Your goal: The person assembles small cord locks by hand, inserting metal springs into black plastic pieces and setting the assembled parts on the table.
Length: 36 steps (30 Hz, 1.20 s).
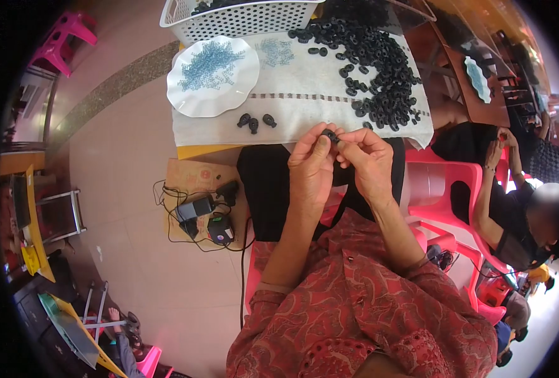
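Observation:
Both hands meet at the front edge of the cloth-covered table, pinching one small black plastic cord lock (331,135) between them. My left hand (311,173) grips it with thumb and forefinger. From the other side, the fingertips of my right hand (370,165) close on the same piece. Several similar cord locks (253,125) lie just left of my hands on the white cloth (292,113). A large heap of black plastic parts (386,94) spreads over the right side. Small pale-blue springs (210,66) are piled on a scalloped white plate (185,104), with more springs (275,52) beside it.
A white perforated basket (245,22) with black parts stands at the back. Below the table's left side, cables and black adapters (195,208) lie on cardboard (177,173). Another person (512,214) sits at right near a pink chair (446,189).

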{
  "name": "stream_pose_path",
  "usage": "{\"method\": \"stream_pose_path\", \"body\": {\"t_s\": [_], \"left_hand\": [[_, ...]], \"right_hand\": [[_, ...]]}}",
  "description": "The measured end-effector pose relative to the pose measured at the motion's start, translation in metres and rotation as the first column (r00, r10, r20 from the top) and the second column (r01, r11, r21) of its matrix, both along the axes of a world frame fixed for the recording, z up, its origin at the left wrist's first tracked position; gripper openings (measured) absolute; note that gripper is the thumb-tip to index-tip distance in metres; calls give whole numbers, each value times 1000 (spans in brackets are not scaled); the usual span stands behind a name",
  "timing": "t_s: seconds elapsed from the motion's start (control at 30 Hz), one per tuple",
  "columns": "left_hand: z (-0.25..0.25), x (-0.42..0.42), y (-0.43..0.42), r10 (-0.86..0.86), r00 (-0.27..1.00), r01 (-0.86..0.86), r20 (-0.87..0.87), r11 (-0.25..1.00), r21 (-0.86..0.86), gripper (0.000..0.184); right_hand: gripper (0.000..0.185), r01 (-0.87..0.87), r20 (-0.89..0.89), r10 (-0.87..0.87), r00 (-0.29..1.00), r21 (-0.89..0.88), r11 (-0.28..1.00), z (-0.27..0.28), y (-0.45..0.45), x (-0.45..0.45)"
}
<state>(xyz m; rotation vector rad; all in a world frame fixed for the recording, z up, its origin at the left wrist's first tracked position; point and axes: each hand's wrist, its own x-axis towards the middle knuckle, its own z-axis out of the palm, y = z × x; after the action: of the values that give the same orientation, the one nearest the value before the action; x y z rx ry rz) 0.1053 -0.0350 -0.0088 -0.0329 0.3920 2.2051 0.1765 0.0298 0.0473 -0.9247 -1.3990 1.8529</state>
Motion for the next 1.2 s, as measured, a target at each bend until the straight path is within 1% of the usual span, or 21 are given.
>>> {"method": "stream_pose_path", "body": {"t_s": [0.17,0.23,0.33,0.53,0.63,0.77,0.83,0.93,1.07,1.17,1.2], "left_hand": [[0,1,1,30,999,-30,-41,1000,4,24],[1,2,1,44,995,-47,-91,998,-34,24],[4,2,1,55,989,-67,-137,994,-82,24],[7,1,0,59,977,-86,-206,989,-120,23],[8,1,-1,52,979,-80,-197,988,-134,23],[8,-2,-2,45,976,-75,-211,988,-134,22],[7,-2,-2,72,958,-102,-277,990,-96,21],[8,-3,-1,70,955,-91,-287,994,-62,21],[5,-5,-2,41,959,-64,-281,995,-73,21],[3,-5,-2,30,957,-51,-289,997,-66,22],[1,-5,-1,25,966,-41,-259,998,-57,22]], "right_hand": [[4,17,19,-17,1000,9,1000,0,0,0],[6,-6,58,3,998,42,999,-3,1,3],[5,20,66,-24,998,54,998,-6,1,2],[4,61,63,-65,996,69,996,-5,-3,0],[4,58,27,-60,998,56,997,-6,-5,0],[4,62,45,-64,997,54,997,-5,-7,-1],[4,68,17,-68,998,31,997,-4,-7,-2],[4,74,12,-74,997,28,997,-3,-7,-2],[3,98,-4,-98,995,12,995,0,-8,-5],[3,98,11,-99,995,34,995,-2,-7,-4],[3,82,21,-83,996,28,996,-3,-7,-3]]}}
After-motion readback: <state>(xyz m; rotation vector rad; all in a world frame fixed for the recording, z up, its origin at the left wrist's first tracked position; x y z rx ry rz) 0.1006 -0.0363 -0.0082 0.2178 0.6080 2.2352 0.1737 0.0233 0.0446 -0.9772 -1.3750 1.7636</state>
